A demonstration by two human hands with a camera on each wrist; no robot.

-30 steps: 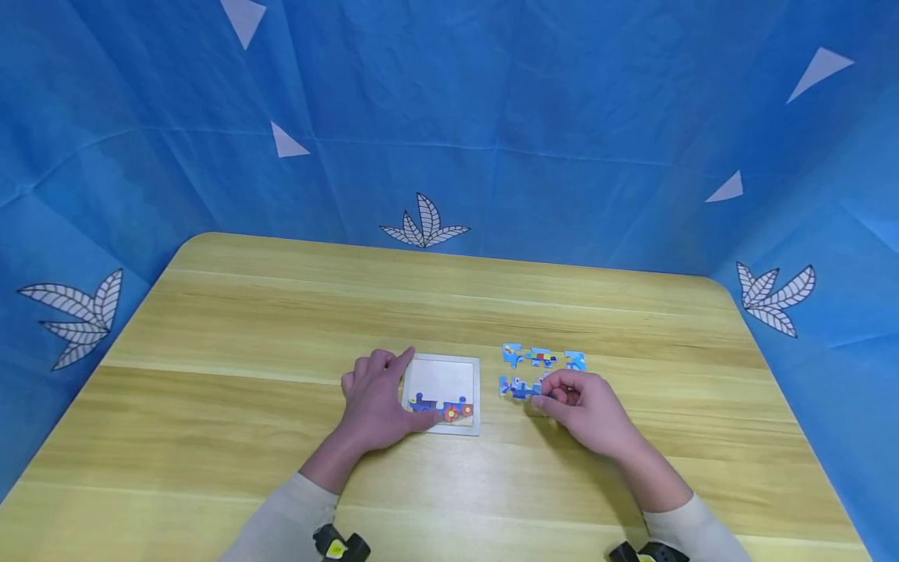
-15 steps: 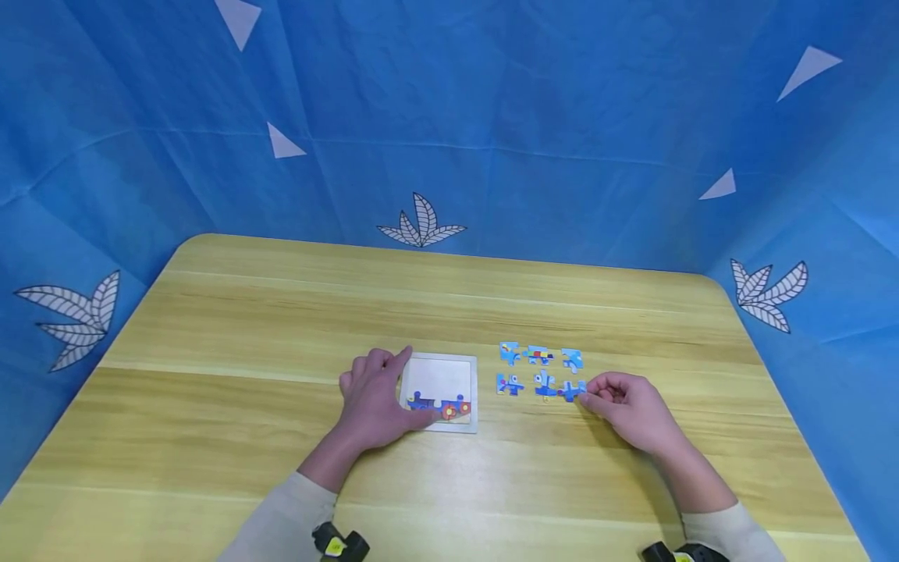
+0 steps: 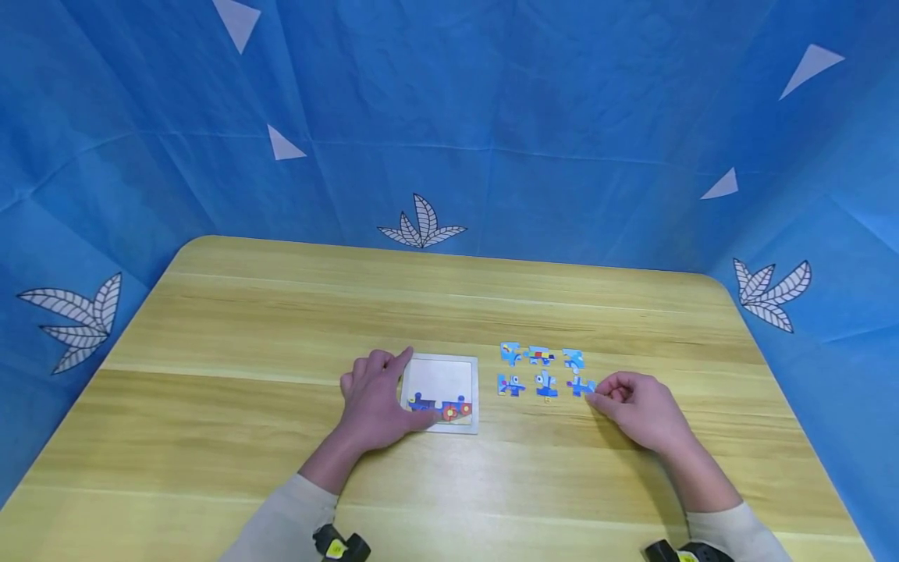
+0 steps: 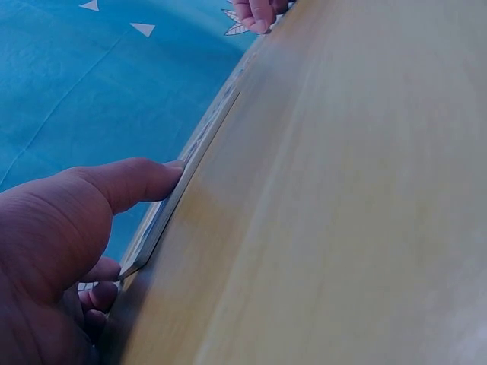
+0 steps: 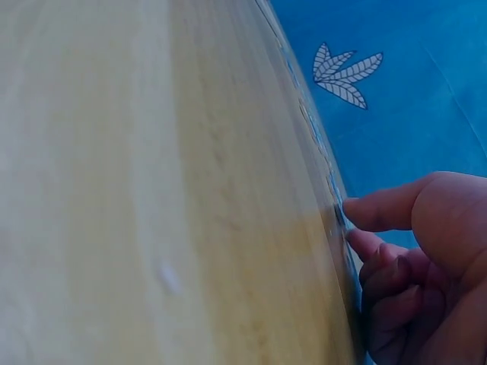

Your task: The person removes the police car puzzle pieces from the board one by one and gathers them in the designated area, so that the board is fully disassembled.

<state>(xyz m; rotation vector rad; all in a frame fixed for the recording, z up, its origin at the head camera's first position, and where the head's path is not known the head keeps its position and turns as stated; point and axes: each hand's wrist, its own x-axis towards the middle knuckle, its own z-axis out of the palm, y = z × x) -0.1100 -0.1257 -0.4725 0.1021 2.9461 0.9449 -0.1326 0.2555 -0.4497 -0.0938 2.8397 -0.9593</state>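
Observation:
A square puzzle frame [image 3: 474, 390] with a pale border lies on the table, joined pieces showing a blue vehicle with red wheels [image 3: 451, 411] along its near side. My left hand [image 3: 379, 403] grips it from the left, thumb over the near edge and index finger at the far left corner. In the left wrist view the thumb [image 4: 144, 181] lies on the frame's edge. To the right, my right hand [image 3: 642, 410] pinches a blue puzzle piece [image 3: 579, 385] at its right side between thumb and index finger. The other right fingers are curled in.
Several loose blue pieces lie in two rows right of the frame, among them a piece with coloured blocks [image 3: 540, 356] and a bird-like piece [image 3: 545, 384]. A blue cloth [image 3: 449, 94] with white leaf prints hangs behind the wooden table [image 3: 281, 312].
My right hand has moved right with the blue piece, setting it apart from the bird-like piece at the row's right end. The left hand and frame have stayed put.

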